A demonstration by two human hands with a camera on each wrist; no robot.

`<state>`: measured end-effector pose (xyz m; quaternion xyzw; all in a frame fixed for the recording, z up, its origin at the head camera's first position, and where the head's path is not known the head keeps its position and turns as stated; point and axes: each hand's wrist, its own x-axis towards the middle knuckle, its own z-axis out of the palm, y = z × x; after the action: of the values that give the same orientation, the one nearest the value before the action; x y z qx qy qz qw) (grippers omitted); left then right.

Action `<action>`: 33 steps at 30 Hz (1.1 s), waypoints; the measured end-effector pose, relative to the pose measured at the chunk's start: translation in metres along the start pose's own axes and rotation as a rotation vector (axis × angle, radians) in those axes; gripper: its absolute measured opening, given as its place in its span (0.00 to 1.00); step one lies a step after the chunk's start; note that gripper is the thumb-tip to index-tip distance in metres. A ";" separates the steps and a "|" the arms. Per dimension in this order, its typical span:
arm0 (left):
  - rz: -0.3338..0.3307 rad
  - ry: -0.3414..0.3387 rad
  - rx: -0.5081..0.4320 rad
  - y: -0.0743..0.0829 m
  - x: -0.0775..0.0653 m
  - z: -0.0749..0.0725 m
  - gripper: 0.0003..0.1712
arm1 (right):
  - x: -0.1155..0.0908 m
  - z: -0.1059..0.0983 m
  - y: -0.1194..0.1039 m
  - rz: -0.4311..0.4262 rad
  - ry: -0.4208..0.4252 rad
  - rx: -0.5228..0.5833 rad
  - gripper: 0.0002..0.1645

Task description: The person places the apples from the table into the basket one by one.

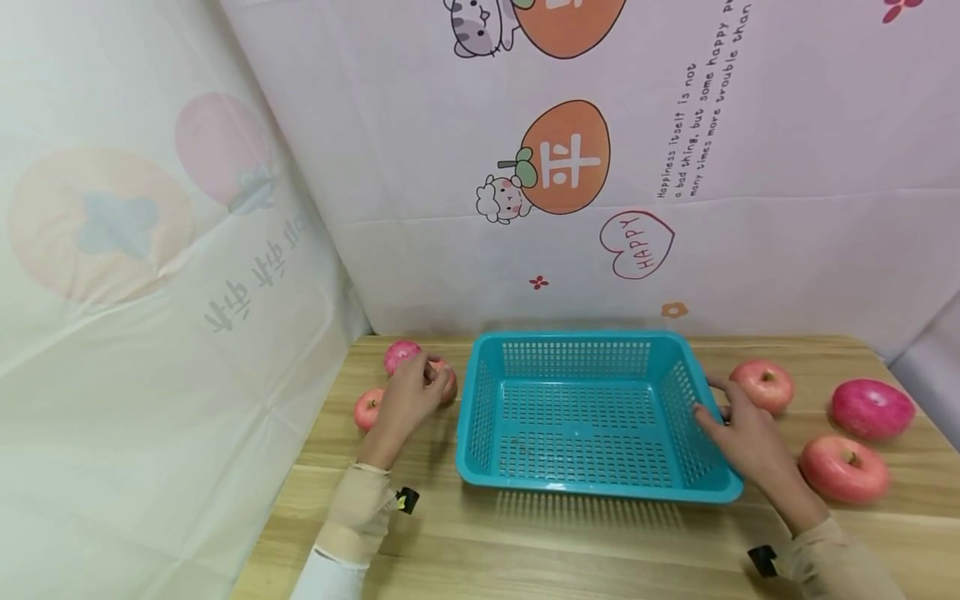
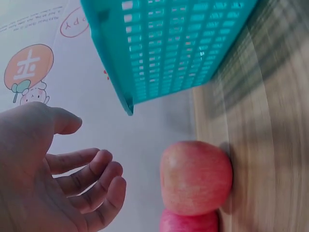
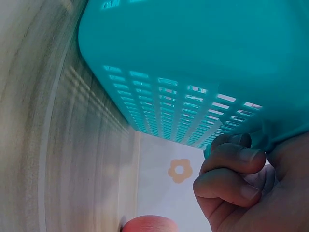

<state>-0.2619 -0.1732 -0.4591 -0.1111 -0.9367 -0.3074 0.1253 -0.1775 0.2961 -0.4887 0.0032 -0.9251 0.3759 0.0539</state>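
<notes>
A turquoise plastic basket (image 1: 577, 487) with slotted walls stands on the wooden table. My right hand (image 1: 750, 433) grips its right rim, the thumb on the inner side and curled fingers (image 3: 229, 169) outside. Over on the left, my left hand (image 1: 408, 396) hovers with loosely bent fingers and holds nothing. A red apple (image 1: 448, 385) lies just beyond it, partly hidden in the head view; the left wrist view shows this apple (image 2: 195, 178) apart from the fingers. Beside the hand are another apple (image 1: 367, 410) and a bright pink fruit (image 1: 401, 355).
Right of the basket lie a red apple (image 1: 765, 385), an oval pink fruit (image 1: 872, 408) and a second apple (image 1: 845, 469). A printed white cloth (image 1: 420, 275) hangs along the table's back edge, and another cloth (image 1: 150, 400) hangs on the left.
</notes>
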 end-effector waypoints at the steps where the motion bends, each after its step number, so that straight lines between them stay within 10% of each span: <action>1: 0.001 -0.003 0.014 -0.001 0.001 -0.001 0.21 | 0.000 0.000 0.000 0.000 -0.001 0.005 0.40; 33: -0.039 -0.153 0.190 -0.033 0.026 0.016 0.36 | -0.001 -0.001 0.001 0.020 -0.023 -0.001 0.42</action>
<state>-0.2986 -0.1855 -0.4818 -0.1034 -0.9705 -0.2102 0.0575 -0.1761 0.2972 -0.4891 -0.0018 -0.9258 0.3759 0.0393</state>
